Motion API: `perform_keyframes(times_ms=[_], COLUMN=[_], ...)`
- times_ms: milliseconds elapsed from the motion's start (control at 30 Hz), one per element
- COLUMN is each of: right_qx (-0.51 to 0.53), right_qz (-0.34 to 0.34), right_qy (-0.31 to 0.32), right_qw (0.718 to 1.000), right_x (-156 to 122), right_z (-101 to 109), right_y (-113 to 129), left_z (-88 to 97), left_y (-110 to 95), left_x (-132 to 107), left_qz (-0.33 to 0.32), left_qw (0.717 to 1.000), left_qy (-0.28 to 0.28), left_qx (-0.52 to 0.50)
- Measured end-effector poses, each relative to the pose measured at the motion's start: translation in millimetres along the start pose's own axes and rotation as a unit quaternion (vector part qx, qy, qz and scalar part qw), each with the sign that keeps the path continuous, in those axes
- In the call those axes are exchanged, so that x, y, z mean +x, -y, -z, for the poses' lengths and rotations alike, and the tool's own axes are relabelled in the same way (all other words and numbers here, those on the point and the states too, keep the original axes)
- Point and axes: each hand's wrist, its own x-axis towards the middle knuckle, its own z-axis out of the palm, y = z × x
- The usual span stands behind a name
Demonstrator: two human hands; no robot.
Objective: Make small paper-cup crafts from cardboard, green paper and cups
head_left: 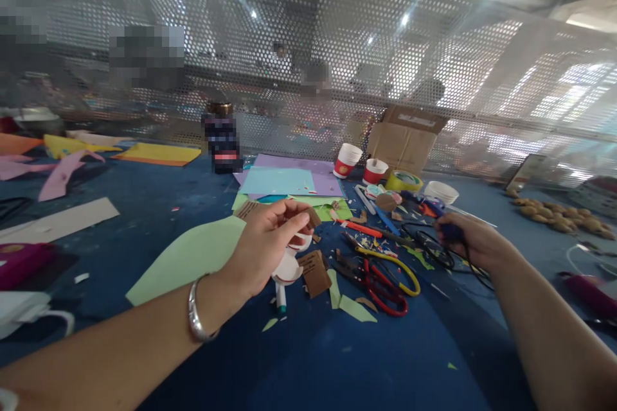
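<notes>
Left hand point(267, 239) pinches small cardboard piece point(314, 217) near one end, presumably leaving the rest exposed; right hand point(471, 241) grips blue glue gun point(434, 205) by its handle, likely for control

1 pair of red-handled pliers point(369, 286) obstructs the middle; the nearer blue tabletop point(308, 359) leaves room to pass.

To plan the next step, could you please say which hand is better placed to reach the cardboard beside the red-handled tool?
Probably the left hand: nearer the cardboard, though holding a brown piece; the right hand, farther off, grips a dark blue tool.
</notes>
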Motion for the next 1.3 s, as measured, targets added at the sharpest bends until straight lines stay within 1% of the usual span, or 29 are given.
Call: perform_keyframes(times_ms=[100,200,300,367,467,600,700,767,933,1067,1167,1300], right_qx=[0.121,0.212,0.275,0.309,0.356,0.386,0.388,0.373,0.265,0.176,0.123,0.072], right_qz=[-0.058,-0.085,-0.106,-0.109,-0.088,-0.057,-0.049,-0.040,-0.037,-0.020,-0.018,0.026], right_qy=[0.045,0.067,0.079,0.079,0.070,0.069,0.075,0.082,0.134,0.142,0.158,0.174], right_qw=[0.990,0.971,0.952,0.941,0.928,0.918,0.917,0.923,0.954,0.974,0.980,0.982], right_x=[-2.0,-4.4,-6.6,-8.0,-10.9,-17.3,-22.8,-26.6,-36.1,-42.8,-47.7,-53.7], right_z=[0.6,-0.5,-2.6,-4.5,-8.9,-17.7,-24.2,-28.1,-39.2,-49.1,-54.6,-58.8], right_y=[13.2,19.8,22.6,25.2,31.8,42.0,47.6,50.6,53.8,47.4,41.4,43.1], left_z=[-1.5,-1.9,-0.8,-0.1,-0.3,-2.2,-3.6,-4.2,-5.2,-5.1,-4.9,-4.7], left_y=[-2.0,-0.9,2.7,5.6,9.9,12.4,11.6,10.6,8.2,9.0,11.0,11.8], left_x=[-1.2,-0.4,1.6,2.8,3.3,2.2,1.7,1.7,1.8,1.9,2.2,1.8], left_qz=[0.013,0.010,0.010,0.019,0.029,0.039,0.047,0.049,0.047,0.045,0.042,0.030], left_qw=[1.000,1.000,1.000,0.999,0.997,0.995,0.994,0.994,0.995,0.996,0.996,0.994], left_qy=[0.003,-0.002,0.011,0.034,0.071,0.090,0.095,0.094,0.081,0.073,0.078,0.095], left_qx=[0.000,0.005,0.011,0.007,-0.011,-0.018,-0.030,-0.035,-0.036,-0.018,0.005,0.047])
